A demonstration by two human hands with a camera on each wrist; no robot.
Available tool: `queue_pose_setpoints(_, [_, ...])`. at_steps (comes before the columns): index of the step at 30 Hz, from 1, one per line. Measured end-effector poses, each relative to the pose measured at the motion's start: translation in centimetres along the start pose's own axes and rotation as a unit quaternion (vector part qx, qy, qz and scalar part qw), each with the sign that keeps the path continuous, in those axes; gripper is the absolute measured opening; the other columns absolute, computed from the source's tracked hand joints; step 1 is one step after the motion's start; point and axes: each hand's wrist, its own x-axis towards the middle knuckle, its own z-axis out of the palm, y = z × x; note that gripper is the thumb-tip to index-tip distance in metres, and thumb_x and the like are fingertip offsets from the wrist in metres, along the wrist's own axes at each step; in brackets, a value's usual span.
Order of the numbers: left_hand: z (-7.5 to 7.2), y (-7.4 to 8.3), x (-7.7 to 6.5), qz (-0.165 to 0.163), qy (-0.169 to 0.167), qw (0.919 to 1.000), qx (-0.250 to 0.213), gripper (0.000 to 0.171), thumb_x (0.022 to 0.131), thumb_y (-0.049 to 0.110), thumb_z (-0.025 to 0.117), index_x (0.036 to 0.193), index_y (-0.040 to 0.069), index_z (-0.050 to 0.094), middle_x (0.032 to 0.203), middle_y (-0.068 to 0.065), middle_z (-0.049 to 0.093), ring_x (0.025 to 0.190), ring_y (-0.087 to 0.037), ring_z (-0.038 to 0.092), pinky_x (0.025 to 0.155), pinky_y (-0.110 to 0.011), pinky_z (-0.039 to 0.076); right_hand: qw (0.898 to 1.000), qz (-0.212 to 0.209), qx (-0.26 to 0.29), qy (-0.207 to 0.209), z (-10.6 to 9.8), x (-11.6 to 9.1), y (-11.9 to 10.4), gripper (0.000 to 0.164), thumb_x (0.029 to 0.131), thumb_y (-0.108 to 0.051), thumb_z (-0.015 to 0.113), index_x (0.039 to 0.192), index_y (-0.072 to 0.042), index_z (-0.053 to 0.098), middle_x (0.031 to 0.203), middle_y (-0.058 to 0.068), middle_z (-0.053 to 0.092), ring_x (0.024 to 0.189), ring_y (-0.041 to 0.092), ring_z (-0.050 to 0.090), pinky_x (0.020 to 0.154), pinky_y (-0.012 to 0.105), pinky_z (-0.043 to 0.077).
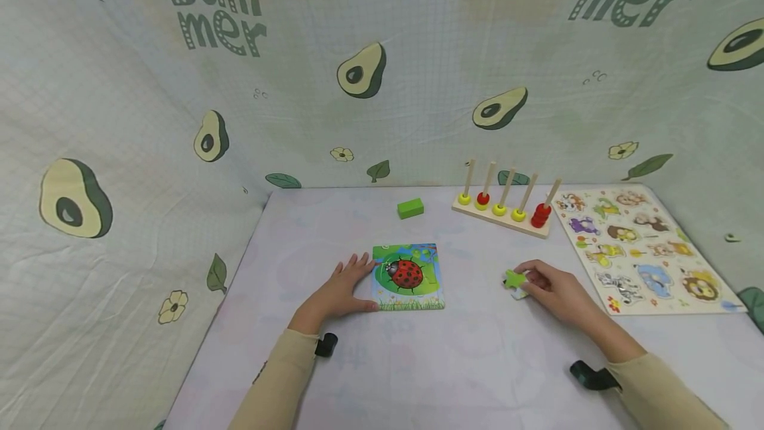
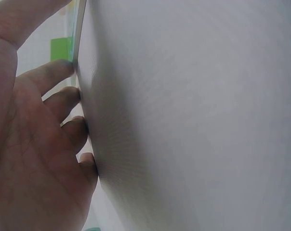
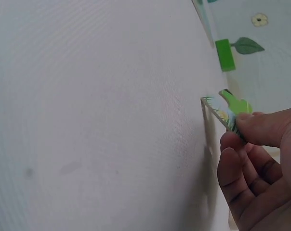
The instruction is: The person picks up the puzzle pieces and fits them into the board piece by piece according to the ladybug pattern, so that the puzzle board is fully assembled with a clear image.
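A square ladybug puzzle [image 1: 422,287] lies flat on the table, left of the middle in the head view. My left hand [image 1: 337,292] rests beside it with fingers spread, the thumb and index finger touching its left edge. To the right, my right hand [image 1: 558,292] pinches small puzzle pieces [image 1: 513,279] between thumb and fingers, just over the table. In the right wrist view one piece is green [image 3: 236,102] and another shows printed grass on pale blue [image 3: 217,109]; the fingers partly cover both.
A green block [image 1: 410,209] lies behind the puzzle. Farther right stands a wooden peg stand [image 1: 501,219] with red and yellow beads. An animal picture board [image 1: 647,264] lies at the right edge. A printed cloth [image 1: 430,131] hangs behind the table.
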Motion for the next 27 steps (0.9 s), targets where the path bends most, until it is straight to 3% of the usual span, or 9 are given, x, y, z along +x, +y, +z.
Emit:
queue_pose_setpoints(11, [0.1,-0.2,0.1,0.0,-0.003,1.0,-0.002,0.098,0.084,0.052,0.08,0.162,0.02,0.03,0.169,-0.004,0.016,0.157,-0.026,0.002,0.127,-0.048,0.0,0.999,0.001,0.04,-0.005,0.7,0.6,-0.9,0.027,0.095,-0.011,0.072,0.121,-0.012,0.064,0.093,0.0,0.065,0.078,0.007,0.059,0.066,0.022,0.053])
queue_pose_setpoints(21, [0.1,-0.2,0.1,-0.003,0.001,1.0,-0.007,0.098,0.083,0.052,0.08,0.162,0.022,0.03,0.169,-0.003,0.017,0.157,-0.026,0.002,0.127,-0.047,0.0,0.997,-0.036,0.071,-0.002,1.8,1.3,-2.1,0.026,0.094,-0.01,0.073,0.118,-0.011,0.064,0.085,-0.003,0.063,0.072,0.005,0.058,0.064,0.022,0.05])
queue_pose_setpoints(27, [0.1,-0.1,0.0,-0.006,0.002,1.0,-0.007,0.099,0.083,0.052,0.081,0.162,0.021,0.03,0.169,-0.003,0.017,0.157,-0.026,0.003,0.127,-0.046,0.0,0.996,-0.018,0.09,-0.019,2.9,1.6,-2.8,0.027,0.093,-0.006,0.074,0.118,-0.009,0.065,0.09,-0.001,0.065,0.073,0.006,0.06,0.062,0.023,0.053])
